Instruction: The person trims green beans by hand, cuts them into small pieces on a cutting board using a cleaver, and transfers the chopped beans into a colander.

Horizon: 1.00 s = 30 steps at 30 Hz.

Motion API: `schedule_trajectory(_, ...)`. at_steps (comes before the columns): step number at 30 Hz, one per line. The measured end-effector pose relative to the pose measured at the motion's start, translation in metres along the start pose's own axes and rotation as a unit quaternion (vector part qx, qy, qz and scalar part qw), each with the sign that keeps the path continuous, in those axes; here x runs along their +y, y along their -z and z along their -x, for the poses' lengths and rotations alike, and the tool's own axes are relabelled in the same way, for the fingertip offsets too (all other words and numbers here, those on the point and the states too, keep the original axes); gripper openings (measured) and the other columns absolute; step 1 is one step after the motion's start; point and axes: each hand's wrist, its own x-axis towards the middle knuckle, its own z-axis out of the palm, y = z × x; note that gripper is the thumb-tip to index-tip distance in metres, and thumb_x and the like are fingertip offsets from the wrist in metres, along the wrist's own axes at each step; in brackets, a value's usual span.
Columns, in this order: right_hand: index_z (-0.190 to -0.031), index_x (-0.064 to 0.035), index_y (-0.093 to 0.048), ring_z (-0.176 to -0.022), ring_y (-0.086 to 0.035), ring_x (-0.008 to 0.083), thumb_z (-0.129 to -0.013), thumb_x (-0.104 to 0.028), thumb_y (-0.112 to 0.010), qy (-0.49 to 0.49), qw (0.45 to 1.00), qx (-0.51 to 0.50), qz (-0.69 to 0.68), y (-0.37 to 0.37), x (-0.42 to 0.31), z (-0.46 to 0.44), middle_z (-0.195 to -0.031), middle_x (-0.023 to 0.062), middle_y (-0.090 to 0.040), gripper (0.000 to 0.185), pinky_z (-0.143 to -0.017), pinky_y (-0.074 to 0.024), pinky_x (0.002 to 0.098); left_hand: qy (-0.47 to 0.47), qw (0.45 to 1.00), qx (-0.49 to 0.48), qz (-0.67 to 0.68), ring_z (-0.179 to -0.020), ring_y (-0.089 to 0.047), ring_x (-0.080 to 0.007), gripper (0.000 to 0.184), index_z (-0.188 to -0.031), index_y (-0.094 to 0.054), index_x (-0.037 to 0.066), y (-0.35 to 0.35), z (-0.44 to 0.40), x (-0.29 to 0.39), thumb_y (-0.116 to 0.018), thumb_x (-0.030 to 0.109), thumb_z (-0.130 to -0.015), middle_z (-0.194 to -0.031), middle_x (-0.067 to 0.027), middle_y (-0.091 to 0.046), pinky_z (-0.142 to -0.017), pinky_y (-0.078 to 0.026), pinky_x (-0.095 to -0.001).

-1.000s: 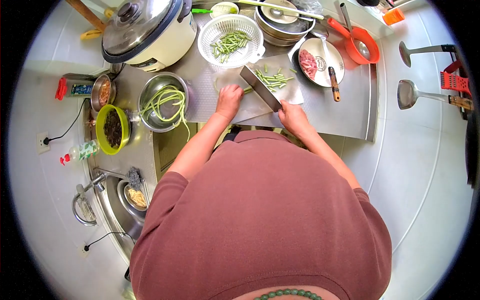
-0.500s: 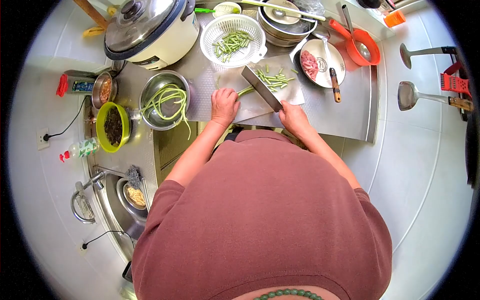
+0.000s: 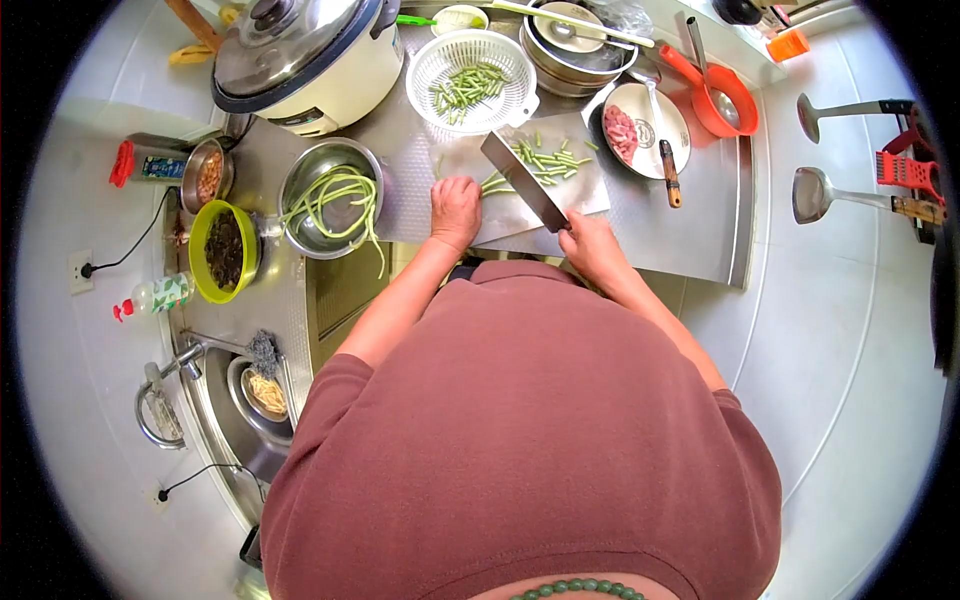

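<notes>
The right hand (image 3: 592, 245) grips a broad grey-metal cleaver (image 3: 525, 183); the left hand (image 3: 456, 212) curls closed on slim green beans (image 3: 494, 186) (apparently steadying them against slipping).

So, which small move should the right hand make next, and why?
Probably a short downward cut: the right hand grips the cleaver, uncut green beans reach from the left hand toward it, and cut pieces lie on its other side.
</notes>
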Motion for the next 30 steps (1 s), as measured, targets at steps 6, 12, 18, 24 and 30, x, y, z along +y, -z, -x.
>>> schedule_trajectory(6,-0.097,-0.0016,-0.057,-0.077,-0.061,0.0458,-0.082,-0.014,-0.054,0.002,0.999,-0.013,0.039,-0.018,0.004,0.001,-0.078,0.0267,-0.062,0.02,-0.07,-0.049,0.0535,-0.003,1.0,0.003,-0.002,-0.09,-0.055,-0.0253,0.003,-0.079,-0.059,0.01,-0.001,0.0,0.0,-0.057,0.011,-0.077,-0.089,-0.0054,-0.058,-0.086,-0.039,-0.0398)
schedule_trajectory(12,-0.094,0.0016,-0.054,-0.078,-0.06,0.046,-0.083,-0.012,-0.051,-0.005,0.996,-0.02,0.089,-0.023,0.0,0.0,-0.08,0.0267,-0.062,0.017,-0.071,-0.0476,0.0534,-0.008,1.0,-0.013,0.013,-0.09,-0.055,-0.0265,0.005,-0.081,-0.059,0.009,0.001,-0.001,-0.002,-0.058,0.009,-0.076,-0.091,-0.0064,-0.059,-0.084,-0.039,-0.0403)
schedule_trajectory(18,-0.092,0.0011,-0.051,-0.079,-0.061,0.047,-0.086,-0.011,-0.047,-0.028,0.991,-0.069,0.113,-0.016,-0.014,-0.005,-0.08,0.0278,-0.062,0.014,-0.072,-0.0475,0.0556,-0.013,0.999,-0.029,0.015,-0.088,-0.056,-0.0278,0.004,-0.079,-0.059,0.008,-0.003,-0.002,-0.006,-0.06,0.009,-0.075,-0.09,-0.0074,-0.06,-0.081,-0.041,-0.0407)
schedule_trajectory(24,-0.092,0.0002,-0.051,-0.079,-0.06,0.0467,-0.086,-0.011,-0.048,-0.002,0.995,-0.039,0.095,-0.031,-0.005,-0.014,-0.08,0.0267,-0.062,0.014,-0.072,-0.0475,0.0548,-0.023,0.999,-0.025,0.02,-0.088,-0.056,-0.0276,0.002,-0.078,-0.06,0.008,-0.004,-0.002,-0.01,-0.06,0.01,-0.075,-0.088,-0.0069,-0.06,-0.08,-0.041,-0.0402)
schedule_trajectory(30,-0.093,-0.0021,-0.053,-0.078,-0.061,0.0456,-0.085,-0.016,-0.051,-0.008,0.998,-0.008,0.066,-0.029,0.008,-0.018,-0.078,0.0261,-0.062,0.016,-0.07,-0.0484,0.0541,-0.004,0.999,-0.029,0.037,-0.088,-0.056,-0.0268,0.002,-0.077,-0.061,0.01,-0.004,0.001,-0.011,-0.062,0.01,-0.075,-0.087,-0.0049,-0.061,-0.079,-0.042,-0.0398)
